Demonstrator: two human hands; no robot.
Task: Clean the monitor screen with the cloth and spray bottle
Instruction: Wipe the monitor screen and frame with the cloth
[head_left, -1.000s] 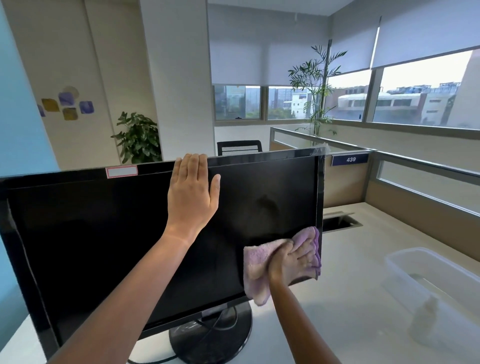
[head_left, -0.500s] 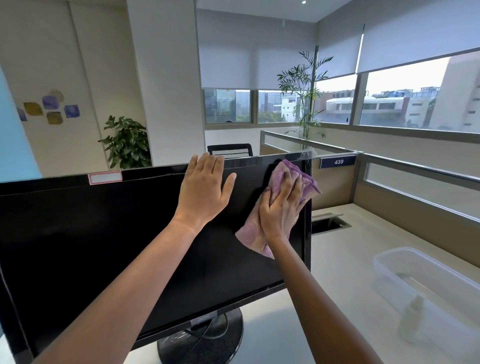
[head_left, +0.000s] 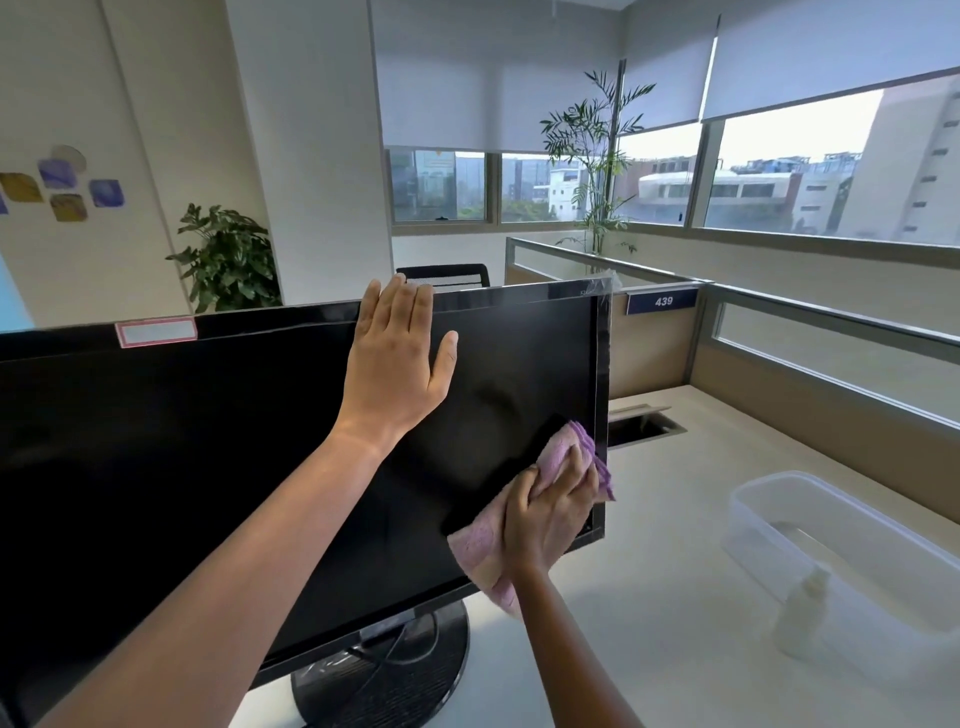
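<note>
A black monitor (head_left: 182, 441) with a dark screen stands on a round base on the desk. My left hand (head_left: 397, 358) lies flat against the screen's upper edge, fingers straight, fingertips over the top bezel. My right hand (head_left: 550, 512) presses a folded purple cloth (head_left: 558, 449) against the screen's lower right corner, fingers curled over the cloth. A pale spray bottle (head_left: 802, 608) stands on the desk at the right, in front of a clear bin.
A clear plastic bin (head_left: 769, 499) sits on the desk at the right. Behind the monitor's right side is a cable slot (head_left: 641, 423) in the desk. Low partition walls (head_left: 810, 364) border the desk. An office chair and plants stand beyond.
My right hand has swept the cloth down the screen's right side, from the top right corner to the lower right corner. My left hand has stayed on the top edge.
</note>
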